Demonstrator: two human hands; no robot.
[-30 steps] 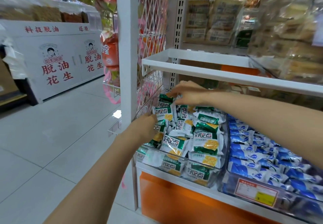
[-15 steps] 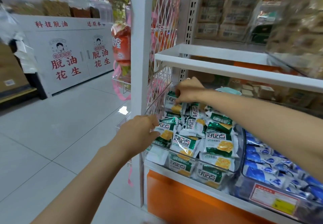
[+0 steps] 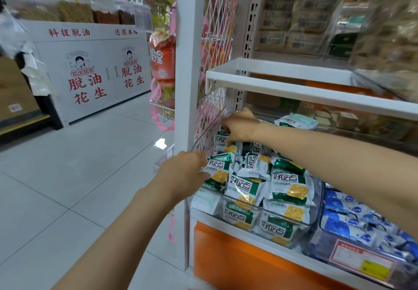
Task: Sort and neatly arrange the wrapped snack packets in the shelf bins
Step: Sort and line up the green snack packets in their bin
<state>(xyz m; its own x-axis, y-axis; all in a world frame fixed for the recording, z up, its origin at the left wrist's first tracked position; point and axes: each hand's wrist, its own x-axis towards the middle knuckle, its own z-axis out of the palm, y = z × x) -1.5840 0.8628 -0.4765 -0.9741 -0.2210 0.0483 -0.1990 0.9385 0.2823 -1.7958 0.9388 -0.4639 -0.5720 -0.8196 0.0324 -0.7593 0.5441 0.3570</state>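
Green-and-white, loads of them: snack packets (image 3: 287, 188) heaped every which way in the clear bin (image 3: 282, 214) at the left end of the bottom shelf. Looks like mid-tidy and nowhere near done, judging by the tilted and upside-down labels.

Reaching in with the right hand (image 3: 242, 127) at the back-left corner, fingertips curled down and pinching the top of the back packet (image 3: 222, 141), propped nearly upright against the bin's clear side wall (image 3: 209, 129). Down at the front-left with the left hand (image 3: 185, 174), touching the front packet (image 3: 216, 168). Can't tell whether gripping or just steadying, fingers hidden behind the hand itself.

Next move, probably: set that back packet straight with the label facing out, then square up the rows toward the front. Calls for a light pinch with wrappers this crinkly, easy to drag the neighbours along.

Room-wise, tight. White shelf (image 3: 305, 86) low overhead, just above the right wrist, so not much lift before knocking knuckles. Mesh panel (image 3: 214, 41) and white post (image 3: 184, 86) boxing in the left side. Blue packets (image 3: 346, 217) in the next bin just beside on the right, so no spilling over that wall. Open aisle floor (image 3: 79, 165) off to the left, good for elbows only.
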